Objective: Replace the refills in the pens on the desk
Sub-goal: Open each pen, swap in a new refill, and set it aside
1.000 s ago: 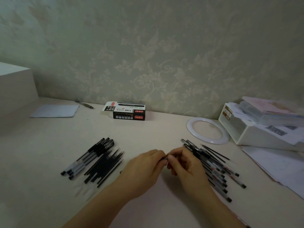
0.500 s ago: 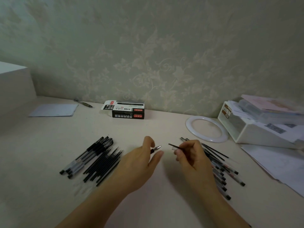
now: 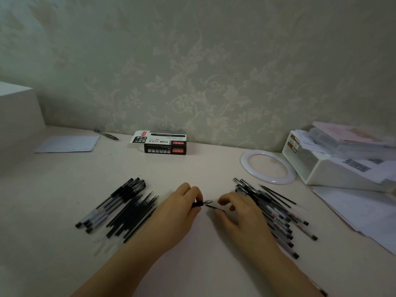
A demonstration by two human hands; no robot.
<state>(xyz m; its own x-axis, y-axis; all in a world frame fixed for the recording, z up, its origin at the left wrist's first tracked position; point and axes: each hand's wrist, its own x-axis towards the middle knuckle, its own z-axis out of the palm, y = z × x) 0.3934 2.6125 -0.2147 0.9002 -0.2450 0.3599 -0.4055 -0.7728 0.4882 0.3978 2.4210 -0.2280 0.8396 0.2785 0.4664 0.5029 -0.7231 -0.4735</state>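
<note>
Head view: left hand (image 3: 180, 209) is pinching a pen (image 3: 202, 203) at frame centre, fingers (image 3: 194, 195) curled around its black grip. The pen's long axis is running roughly 9-to-3, silver tip pointing toward 3 o'clock at the right hand; most of the barrel is hidden under the palm.

Right hand (image 3: 237, 213) is sitting just beside it at 3 o'clock, fingers curled, holding a thin black refill (image 3: 214, 208) low over the surface (image 3: 203, 168). The refill is lying nearly parallel to the pen, its free end pointing toward 9–10 o'clock, close to the pen tip; can't tell whether they are touching.

At 9 o'clock from the hands: a batch of pens (image 3: 111, 202) with loose refills (image 3: 134, 215) lying just beside them, all angled from 7 toward 1 o'clock.

At 3 o'clock: a second pile of pens (image 3: 276, 213), axes running from 10–11 toward 4–5 o'clock, partly under the right hand.

At 12 o'clock near the wall: a black refill box (image 3: 164, 143). At 2 o'clock: a white ring (image 3: 267, 167) lying flat.
</note>
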